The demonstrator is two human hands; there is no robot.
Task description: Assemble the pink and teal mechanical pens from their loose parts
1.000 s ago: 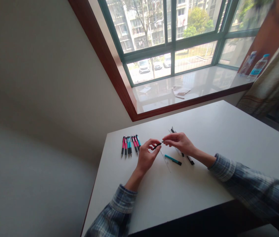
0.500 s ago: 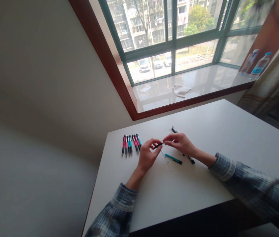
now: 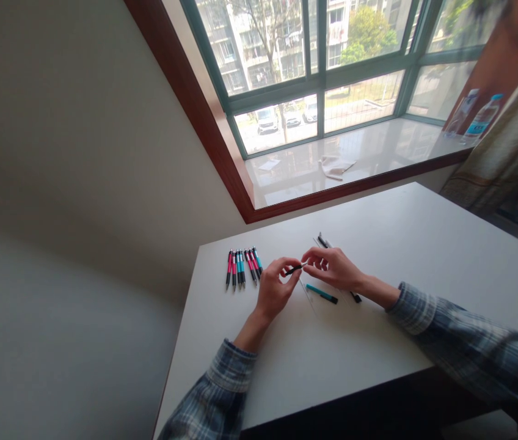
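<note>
Above the white table (image 3: 378,342), my left hand (image 3: 273,288) pinches a small black and red pen part (image 3: 292,269) between thumb and fingers. My right hand (image 3: 333,267) meets it from the right, fingertips closed on the other end of the same piece. A teal and black pen barrel (image 3: 322,294) lies on the table just below my right hand. A thin clear refill (image 3: 307,294) lies beside it. More dark pen pieces (image 3: 322,240) show behind my right hand.
Several assembled red and teal pens (image 3: 242,267) lie in a row at the table's far left. Beyond the table a stone window sill (image 3: 378,153) holds a cloth (image 3: 336,166), paper (image 3: 269,165) and two water bottles (image 3: 476,121). A curtain (image 3: 506,153) hangs at right.
Both hands stay together on the small pen part, shifting only slightly; the right fingers have closed in a bit on its tip.
</note>
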